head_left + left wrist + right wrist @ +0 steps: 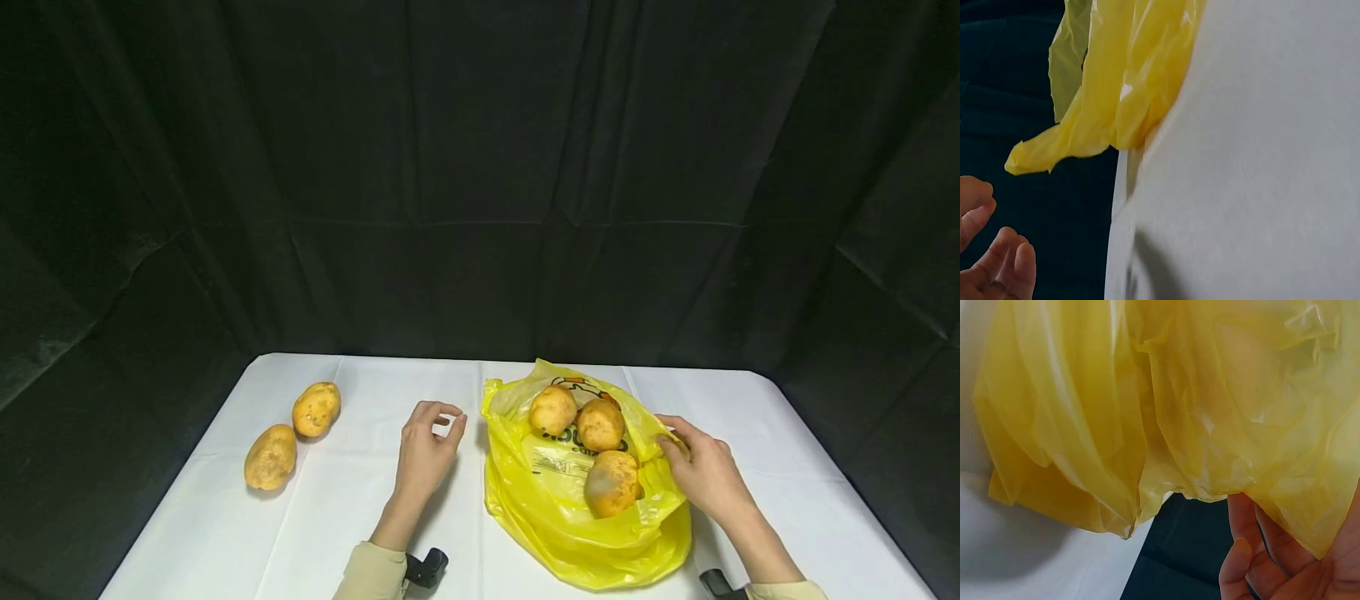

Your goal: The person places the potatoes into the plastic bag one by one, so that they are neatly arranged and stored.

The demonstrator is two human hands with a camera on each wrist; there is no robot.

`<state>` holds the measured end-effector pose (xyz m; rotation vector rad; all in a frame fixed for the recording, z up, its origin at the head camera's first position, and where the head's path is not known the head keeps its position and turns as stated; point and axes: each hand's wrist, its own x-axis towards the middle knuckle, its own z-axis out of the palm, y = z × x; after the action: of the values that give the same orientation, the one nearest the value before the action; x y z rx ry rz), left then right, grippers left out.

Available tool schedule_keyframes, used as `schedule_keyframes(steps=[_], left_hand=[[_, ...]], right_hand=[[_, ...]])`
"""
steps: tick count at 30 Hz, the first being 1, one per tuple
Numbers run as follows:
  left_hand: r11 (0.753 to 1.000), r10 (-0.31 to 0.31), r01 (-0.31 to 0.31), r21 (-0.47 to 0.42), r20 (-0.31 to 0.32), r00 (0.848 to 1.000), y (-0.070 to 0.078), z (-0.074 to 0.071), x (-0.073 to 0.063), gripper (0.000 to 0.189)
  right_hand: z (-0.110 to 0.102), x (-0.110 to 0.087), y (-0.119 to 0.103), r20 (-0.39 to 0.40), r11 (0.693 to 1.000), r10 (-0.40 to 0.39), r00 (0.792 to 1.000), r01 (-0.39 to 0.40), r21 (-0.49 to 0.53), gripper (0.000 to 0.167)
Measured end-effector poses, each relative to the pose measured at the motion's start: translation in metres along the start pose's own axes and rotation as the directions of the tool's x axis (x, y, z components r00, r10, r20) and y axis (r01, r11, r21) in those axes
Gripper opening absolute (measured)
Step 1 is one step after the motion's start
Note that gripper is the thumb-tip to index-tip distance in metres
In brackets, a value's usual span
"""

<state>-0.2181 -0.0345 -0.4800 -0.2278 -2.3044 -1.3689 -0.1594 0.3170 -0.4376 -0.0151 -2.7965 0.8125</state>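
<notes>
A yellow plastic bag (540, 521) stands with its mouth spread, and three potatoes show inside: one at the back left (552, 410), a second beside it (601, 425), and a third with a greyish patch nearer the front (611, 483). My right hand (705, 467) pinches the bag's right rim between thumb and fingers; the right wrist view shows the plastic (1297, 519) passing between them. Left of the bag, my left hand (431, 446) hangs above the table with fingers bent and a gap to the thumb, holding nothing. In the left wrist view its fingertips (1007, 256) are apart from the bag.
Two more potatoes, one farther back (316, 409) and one nearer (271, 457), lie close together on the left of the white-covered table (360, 383). Dark cloth (480, 167) hangs behind and along both sides.
</notes>
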Motion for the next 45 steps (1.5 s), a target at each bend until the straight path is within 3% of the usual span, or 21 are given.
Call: schedule_keyframes(steps=[15,28,45], left_hand=[[0.999,0.035,-0.033,0.036,-0.060,0.998,-0.020,-0.016,0.006,0.007],[0.997,-0.033,0.040,0.071,-0.092,0.995,-0.031,-0.033,0.007,0.016],[0.996,-0.065,0.075,0.058,-0.151,0.986,-0.047,-0.061,0.013,0.017]], right_hand=[[-0.003,-0.001,-0.002,0.010,1.000,0.009,1.000,-0.009,0.001,0.033],[-0.004,0.001,-0.002,0.003,1.000,-0.005,1.000,0.005,-0.004,0.033],[-0.003,-0.001,-0.002,0.001,1.000,-0.007,1.000,0.007,-0.023,0.032]])
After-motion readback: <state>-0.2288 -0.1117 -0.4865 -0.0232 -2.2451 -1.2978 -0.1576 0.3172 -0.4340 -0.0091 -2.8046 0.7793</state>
